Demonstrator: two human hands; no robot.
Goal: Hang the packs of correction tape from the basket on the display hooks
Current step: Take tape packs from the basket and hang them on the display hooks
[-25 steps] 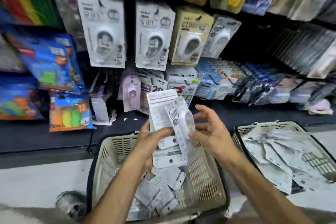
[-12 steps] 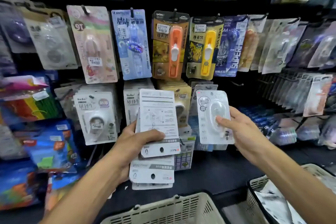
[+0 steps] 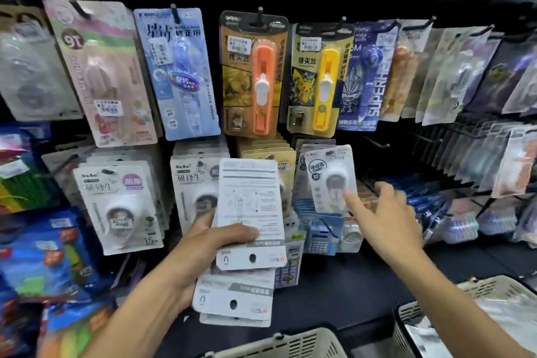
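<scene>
My left hand [image 3: 200, 250] grips a fanned stack of correction tape packs [image 3: 250, 212], held upside down with their printed white backs towards me. My right hand [image 3: 383, 221] reaches to the display and pinches a single white correction tape pack [image 3: 329, 177] by its lower right part, thumb on the front. The top of that pack sits at the front of a row of like packs on a display hook [image 3: 329, 152]. Only the rim of the beige basket [image 3: 290, 343] shows, at the bottom edge.
White tape packs [image 3: 116, 200] hang on the lower hooks at left. Above hang a pink pack [image 3: 101, 73], a blue pack [image 3: 180, 73] and orange [image 3: 255, 78] and yellow [image 3: 319, 81] packs. A bare hook [image 3: 374, 142] juts out at right. A second basket [image 3: 488, 291] stands at bottom right.
My view rose from the basket to the display. My right hand took one pack off the stack and carried it up and right to the hook row; my left hand raised the stack.
</scene>
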